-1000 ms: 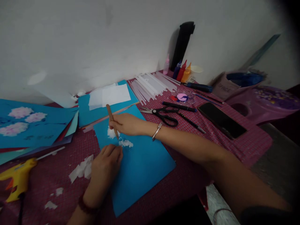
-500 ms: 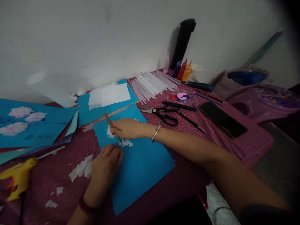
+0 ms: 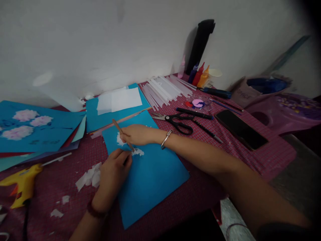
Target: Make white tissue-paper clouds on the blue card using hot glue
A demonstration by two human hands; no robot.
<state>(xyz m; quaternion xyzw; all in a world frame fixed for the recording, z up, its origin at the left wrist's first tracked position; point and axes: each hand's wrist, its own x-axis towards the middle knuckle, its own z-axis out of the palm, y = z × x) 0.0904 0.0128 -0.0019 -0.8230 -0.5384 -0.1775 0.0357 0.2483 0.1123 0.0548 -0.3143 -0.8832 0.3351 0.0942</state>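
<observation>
A blue sheet of paper (image 3: 152, 174) lies on the red checked cloth in front of me. White fluffy tufts (image 3: 137, 152) sit on its upper part. My right hand (image 3: 136, 134) is closed round a thin wooden stick (image 3: 117, 127), its tip pressed down at the tufts. My left hand (image 3: 112, 174) rests on the sheet's left edge, fingers curled and pinched together right beside the stick's tip and the white tuft; what they pinch is too small to make out.
A yellow glue gun (image 3: 21, 182) lies at the left with white scraps (image 3: 89, 176) nearby. Black scissors (image 3: 179, 122), pens, a dark phone (image 3: 240, 129), white paper strips (image 3: 163, 88), paint bottles (image 3: 200, 76) and blue sheets with pink-white tufts (image 3: 30, 125) surround the work.
The stick has tilted lower and its tip has moved down-right onto the lower tuft. My left fingers have crept up to meet it.
</observation>
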